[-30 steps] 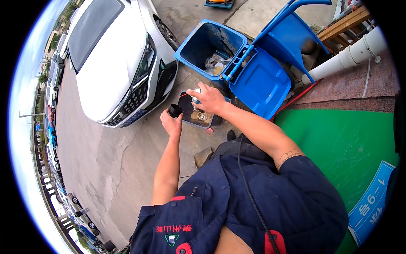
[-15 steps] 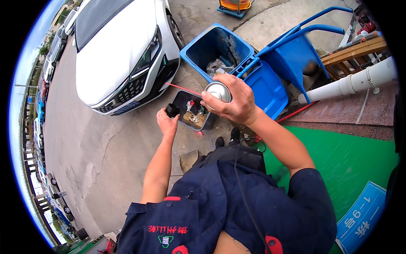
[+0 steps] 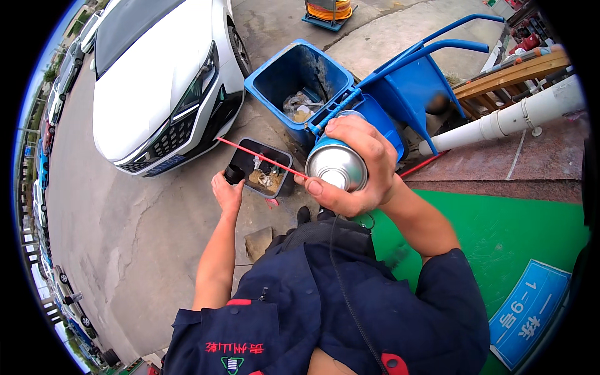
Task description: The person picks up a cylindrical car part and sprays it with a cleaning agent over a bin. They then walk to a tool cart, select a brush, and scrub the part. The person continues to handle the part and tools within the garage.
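Observation:
My right hand (image 3: pixel 359 165) is wrapped round an aerosol can (image 3: pixel 337 164), its silver domed base tipped up toward me and a strip of blue side showing. From the thumb a thin red straw (image 3: pixel 256 155) points out to the left; whether the thumb pins it or it joins the can is hidden. Lower and to the left, the fingers of my left hand (image 3: pixel 226 192) close on a short black cylindrical piece (image 3: pixel 234 174) with a dark opening. That hand is beside a small dark grey bin (image 3: pixel 287 182) with scraps and rubbish inside.
A blue wheeled bin (image 3: pixel 275 81) stands beyond, its blue lid (image 3: pixel 380 122) hanging open. Right of it leans a blue wheelbarrow (image 3: pixel 409 94). A white car (image 3: pixel 150 75) is parked at left. White pipe (image 3: pixel 500 122) and green flooring (image 3: pixel 462 231) lie to the right.
My right hand has come closer to me with the can, so its base looks larger. The red straw appears longer. My left hand keeps hold of the black piece; the whole view has shifted slightly.

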### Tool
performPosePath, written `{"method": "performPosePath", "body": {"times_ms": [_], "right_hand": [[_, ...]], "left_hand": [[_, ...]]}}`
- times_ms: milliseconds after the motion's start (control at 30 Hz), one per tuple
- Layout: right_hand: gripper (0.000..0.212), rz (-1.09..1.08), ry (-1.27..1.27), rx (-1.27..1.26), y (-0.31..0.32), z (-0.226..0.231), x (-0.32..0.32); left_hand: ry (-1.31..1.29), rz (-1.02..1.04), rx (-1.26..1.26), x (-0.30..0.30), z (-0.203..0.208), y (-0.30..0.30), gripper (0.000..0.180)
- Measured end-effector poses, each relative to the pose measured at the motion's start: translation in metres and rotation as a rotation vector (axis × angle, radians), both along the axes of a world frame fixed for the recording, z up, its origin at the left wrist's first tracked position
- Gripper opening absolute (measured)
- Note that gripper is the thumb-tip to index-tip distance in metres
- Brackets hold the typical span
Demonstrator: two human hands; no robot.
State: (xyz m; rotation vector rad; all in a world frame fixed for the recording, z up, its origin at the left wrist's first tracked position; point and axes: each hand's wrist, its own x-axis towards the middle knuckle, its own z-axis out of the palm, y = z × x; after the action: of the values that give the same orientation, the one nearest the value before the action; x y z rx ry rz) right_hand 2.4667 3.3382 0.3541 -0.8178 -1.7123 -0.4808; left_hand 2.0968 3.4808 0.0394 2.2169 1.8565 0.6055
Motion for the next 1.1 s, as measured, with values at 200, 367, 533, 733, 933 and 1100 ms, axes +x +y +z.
{"method": "performPosePath", "body": {"times_ms": [200,367,533,733,933,1100], "right_hand": [[0.069,0.012,0.042,-0.065,-0.012,0.015,-0.001],[0.054,0.018,0.022,-0.024,-0.016,0.015,0.003],[0.05,0.042,0.121,-0.073,-0.028,0.012,0.007],[0.046,0.12,0.379,-0.177,-0.041,0.007,0.006],[0.055,0.127,0.36,-0.174,-0.049,-0.002,0.013],[0.084,-0.08,0.196,-0.245,-0.039,-0.034,0.035]], "left_hand": [[0.009,0.006,0.008,-0.004,-0.006,-0.009,0.075],[0.007,-0.012,0.011,0.001,0.003,-0.012,0.073],[0.007,-0.027,0.045,0.006,0.002,-0.008,0.078],[0.038,-0.009,0.072,0.003,-0.006,-0.011,0.078],[0.008,-0.011,0.055,0.016,0.001,-0.024,0.076],[-0.043,-0.001,0.022,0.027,0.003,-0.026,0.076]]}}
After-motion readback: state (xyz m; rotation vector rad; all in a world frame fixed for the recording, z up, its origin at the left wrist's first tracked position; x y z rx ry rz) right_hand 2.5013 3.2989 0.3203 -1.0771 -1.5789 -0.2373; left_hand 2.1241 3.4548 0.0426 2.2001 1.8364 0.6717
